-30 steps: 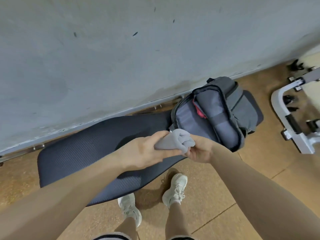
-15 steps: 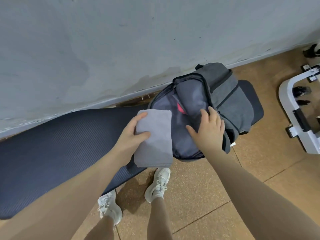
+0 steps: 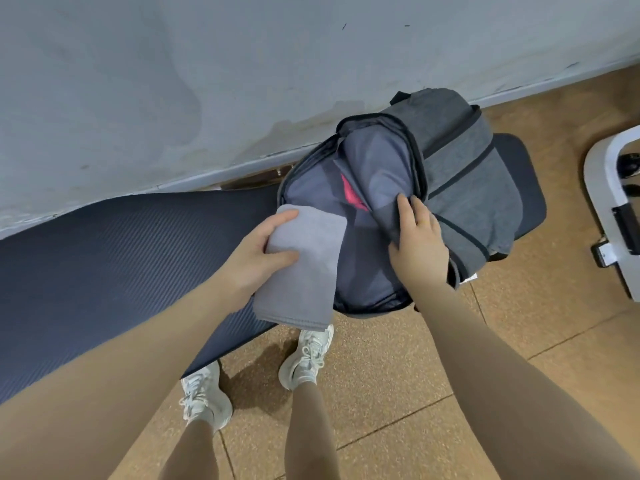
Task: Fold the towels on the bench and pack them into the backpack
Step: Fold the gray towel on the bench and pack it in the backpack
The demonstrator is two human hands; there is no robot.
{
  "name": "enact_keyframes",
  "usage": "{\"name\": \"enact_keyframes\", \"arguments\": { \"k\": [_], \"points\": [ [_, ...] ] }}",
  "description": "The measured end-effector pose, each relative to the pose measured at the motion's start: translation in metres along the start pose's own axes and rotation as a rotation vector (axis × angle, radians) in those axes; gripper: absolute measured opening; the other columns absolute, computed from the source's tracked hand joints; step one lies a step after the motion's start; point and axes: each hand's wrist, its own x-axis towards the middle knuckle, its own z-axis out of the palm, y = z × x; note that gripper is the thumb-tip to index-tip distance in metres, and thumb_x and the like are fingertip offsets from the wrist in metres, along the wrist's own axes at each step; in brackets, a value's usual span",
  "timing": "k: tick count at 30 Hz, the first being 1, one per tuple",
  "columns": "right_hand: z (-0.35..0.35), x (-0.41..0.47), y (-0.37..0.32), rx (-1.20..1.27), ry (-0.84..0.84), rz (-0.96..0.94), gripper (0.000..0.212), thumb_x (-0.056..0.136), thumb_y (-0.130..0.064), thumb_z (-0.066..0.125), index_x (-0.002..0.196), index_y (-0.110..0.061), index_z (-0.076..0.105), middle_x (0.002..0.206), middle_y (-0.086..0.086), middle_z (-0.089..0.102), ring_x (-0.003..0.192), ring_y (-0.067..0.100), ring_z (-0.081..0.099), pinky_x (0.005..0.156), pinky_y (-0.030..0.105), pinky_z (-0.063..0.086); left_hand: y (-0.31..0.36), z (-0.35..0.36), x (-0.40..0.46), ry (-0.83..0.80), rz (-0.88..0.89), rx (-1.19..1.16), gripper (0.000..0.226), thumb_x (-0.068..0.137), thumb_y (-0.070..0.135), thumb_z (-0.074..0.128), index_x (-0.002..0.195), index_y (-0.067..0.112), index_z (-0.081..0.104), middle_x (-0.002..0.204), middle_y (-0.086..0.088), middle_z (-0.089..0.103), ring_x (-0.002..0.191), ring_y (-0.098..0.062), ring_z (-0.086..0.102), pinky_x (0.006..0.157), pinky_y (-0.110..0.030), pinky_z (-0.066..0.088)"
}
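A folded grey towel (image 3: 304,268) is gripped in my left hand (image 3: 258,252), thumb on top, at the left rim of the open grey backpack (image 3: 460,161). The backpack lies on the right end of the dark padded bench (image 3: 121,258) with its main compartment unzipped; a grey lining and something pink-red (image 3: 351,195) show inside. My right hand (image 3: 417,237) grips the backpack's front flap and holds it to the right, so the opening stays wide. No other towel is visible on the bench.
A pale wall (image 3: 242,81) runs just behind the bench. White metal gym equipment (image 3: 613,209) stands at the right edge. My feet in white sneakers (image 3: 308,355) stand on the brown floor (image 3: 450,358) in front of the bench.
The towel went from being held by both hands to my left hand alone. My right hand went to the backpack's flap and has pulled it farther open. The view has shifted closer.
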Motion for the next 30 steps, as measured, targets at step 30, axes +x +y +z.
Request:
{"name": "enact_keyframes", "arguments": {
  "k": [30],
  "points": [
    [-0.047,-0.009,0.016,0.248,0.017,-0.073,0.057,0.089,-0.006,0.051,0.142,-0.013,0.032,0.149,0.005,0.033,0.131,0.026,0.041,0.099,0.039,0.04,-0.048,0.111,0.039,0.319,-0.212,-0.007,0.049,0.087,0.023,0.061,0.129,0.007,0.042,0.115,-0.007,0.058,0.097,-0.02,0.055,0.087,-0.032,0.044]
  ]
}}
